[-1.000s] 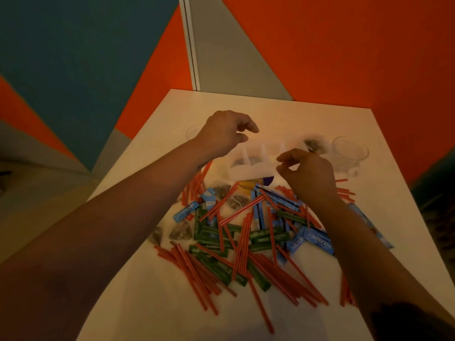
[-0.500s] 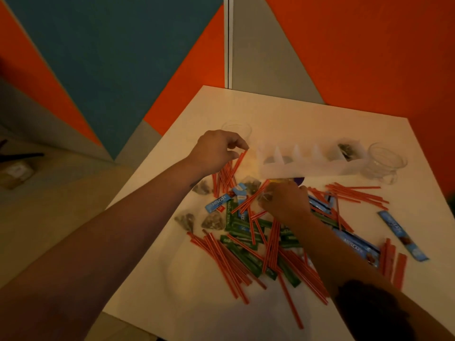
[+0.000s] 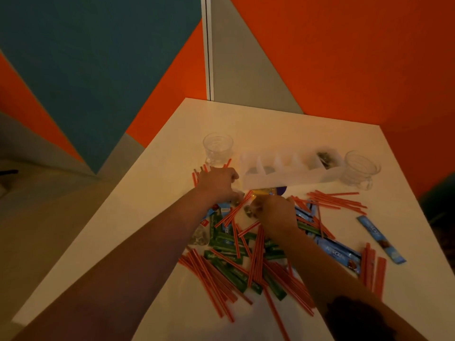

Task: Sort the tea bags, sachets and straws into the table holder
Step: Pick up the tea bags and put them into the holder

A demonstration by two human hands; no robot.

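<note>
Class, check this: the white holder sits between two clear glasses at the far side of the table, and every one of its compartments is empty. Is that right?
Not quite. The head view shows the holder between the two glasses, but its right-end compartment already holds tea bags. The other compartments look empty.

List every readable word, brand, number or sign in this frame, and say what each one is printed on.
"NESCAFE": white lettering, soft but legible, on the blue sachet beside the right forearm.
Blue sachet at the right table edge: white print, too blurred to read.
Green sachets: pale script, too blurred to read.
Red tea bag tag: white mark, too small to read.
Nothing else carries text.
</note>
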